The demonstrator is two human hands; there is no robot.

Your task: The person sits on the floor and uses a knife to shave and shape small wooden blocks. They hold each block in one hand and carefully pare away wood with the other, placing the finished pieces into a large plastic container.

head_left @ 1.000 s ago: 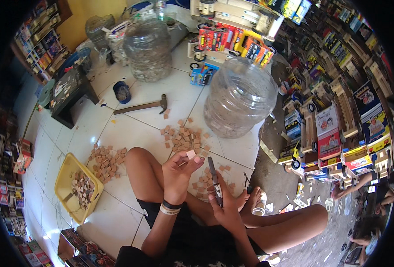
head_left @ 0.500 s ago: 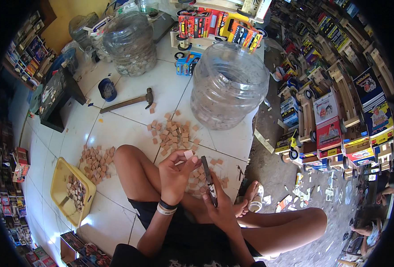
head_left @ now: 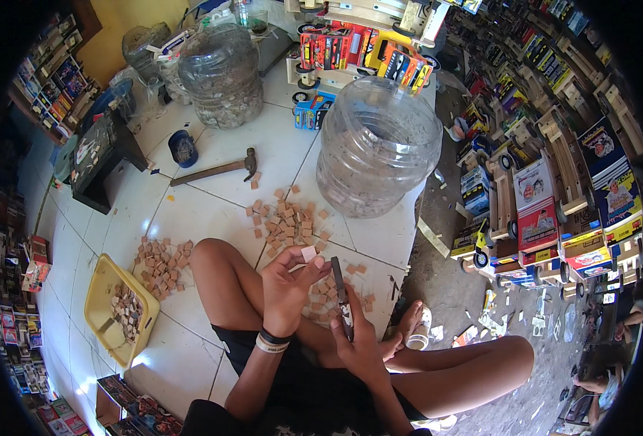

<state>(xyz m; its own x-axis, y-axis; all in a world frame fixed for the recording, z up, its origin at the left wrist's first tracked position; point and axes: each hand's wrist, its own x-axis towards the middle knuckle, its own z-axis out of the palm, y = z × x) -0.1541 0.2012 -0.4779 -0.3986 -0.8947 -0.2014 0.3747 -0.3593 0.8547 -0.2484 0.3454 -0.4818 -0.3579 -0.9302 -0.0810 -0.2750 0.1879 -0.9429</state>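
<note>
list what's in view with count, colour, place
small squares: many, tan, piled on floor
held square: one, pale pink, left hand
bladed tool: one, dark grey, right hand
tub: one, yellow, left
hammer: one, brown and grey, ahead
cup: one, blue, near hammer
stool: one, black, left
large containers: at least two, clear, ahead
wheeled toys: many, multicoloured, ahead, right
other person's limbs: some, bare, far right
wristbands: two, black and white, left wrist
left hand: one, bare, centre
right hand: one, bare, centre
legs: two, bare

There, just below the left grip (head_left: 285,287): a thin black wristband (head_left: 275,338), snug beside a pale wristband (head_left: 271,346) with dark lettering! Farther below the grip, black cloth shorts (head_left: 238,349), then a black shirt (head_left: 296,407) with pale print and a black sleeve (head_left: 209,419).
</note>
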